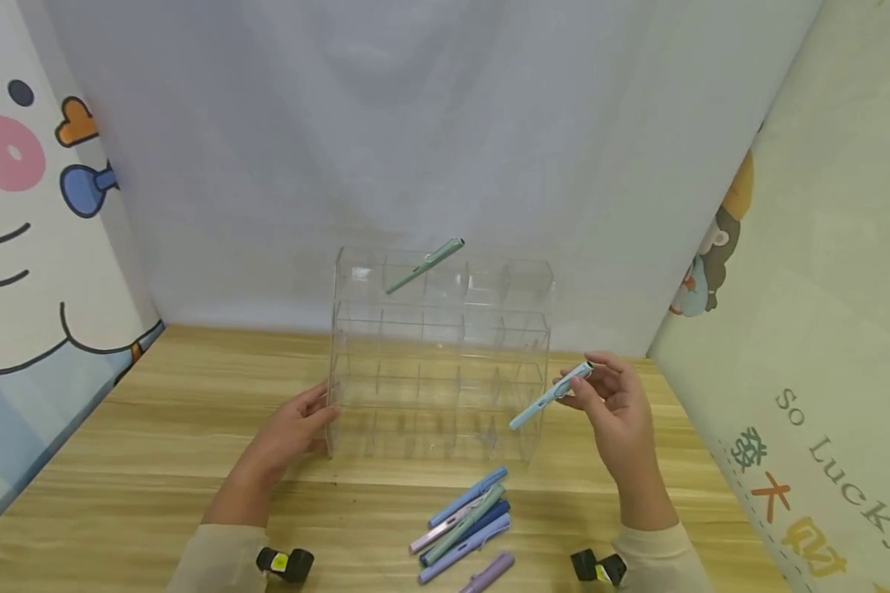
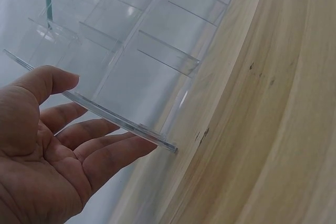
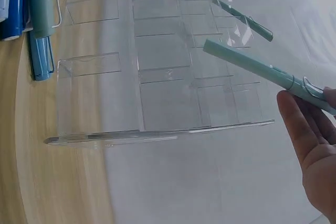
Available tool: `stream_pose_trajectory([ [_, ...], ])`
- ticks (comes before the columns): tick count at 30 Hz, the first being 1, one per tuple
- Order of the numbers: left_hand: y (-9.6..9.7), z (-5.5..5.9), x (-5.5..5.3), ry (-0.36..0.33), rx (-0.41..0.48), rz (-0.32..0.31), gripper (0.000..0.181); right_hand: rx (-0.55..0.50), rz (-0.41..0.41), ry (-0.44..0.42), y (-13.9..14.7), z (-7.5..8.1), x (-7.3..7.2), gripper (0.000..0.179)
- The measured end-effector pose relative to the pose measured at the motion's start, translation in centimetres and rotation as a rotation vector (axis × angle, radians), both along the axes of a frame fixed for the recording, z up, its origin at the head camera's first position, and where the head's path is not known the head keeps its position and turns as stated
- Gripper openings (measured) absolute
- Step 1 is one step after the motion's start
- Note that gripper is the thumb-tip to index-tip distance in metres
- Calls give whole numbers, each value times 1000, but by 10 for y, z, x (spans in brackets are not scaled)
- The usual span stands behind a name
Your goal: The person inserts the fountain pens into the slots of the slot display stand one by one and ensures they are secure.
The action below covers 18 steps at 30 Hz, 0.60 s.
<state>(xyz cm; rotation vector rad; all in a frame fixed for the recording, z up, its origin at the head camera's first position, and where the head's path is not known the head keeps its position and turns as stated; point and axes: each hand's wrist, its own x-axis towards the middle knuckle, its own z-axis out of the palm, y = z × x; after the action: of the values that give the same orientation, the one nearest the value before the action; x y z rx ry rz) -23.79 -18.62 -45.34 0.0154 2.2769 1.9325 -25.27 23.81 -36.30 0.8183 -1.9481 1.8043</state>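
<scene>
A clear acrylic display rack (image 1: 439,406) with rows of small compartments stands upright on the table. My left hand (image 1: 289,436) holds its left side panel, thumb at the front edge and fingers along the outer face, as the left wrist view shows. Off the rack's right side, my right hand (image 1: 619,412) pinches a light blue pen (image 1: 549,397) between thumb and fingers near its clip end. The pen slants, its other end pointing down and left. A green pen (image 1: 424,266) leans diagonally in the rack's top row, toward the left.
In front of the rack lies a loose pile of several pens (image 1: 463,527) in blue, pink, green and lilac. A purple pen (image 1: 489,571) lies nearer the front. Behind the wooden table (image 1: 170,412) hangs a pale curtain (image 1: 445,123), with printed panels at both sides.
</scene>
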Motion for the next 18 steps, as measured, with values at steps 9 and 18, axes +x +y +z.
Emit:
stream_pose_trajectory([
  [9, -1, 2, 0, 4, -1, 20, 63, -72, -9, 101, -19, 28, -39, 32],
  [18, 0, 2, 0, -2, 2, 15, 69, -82, -13, 124, -40, 82, -78, 31],
])
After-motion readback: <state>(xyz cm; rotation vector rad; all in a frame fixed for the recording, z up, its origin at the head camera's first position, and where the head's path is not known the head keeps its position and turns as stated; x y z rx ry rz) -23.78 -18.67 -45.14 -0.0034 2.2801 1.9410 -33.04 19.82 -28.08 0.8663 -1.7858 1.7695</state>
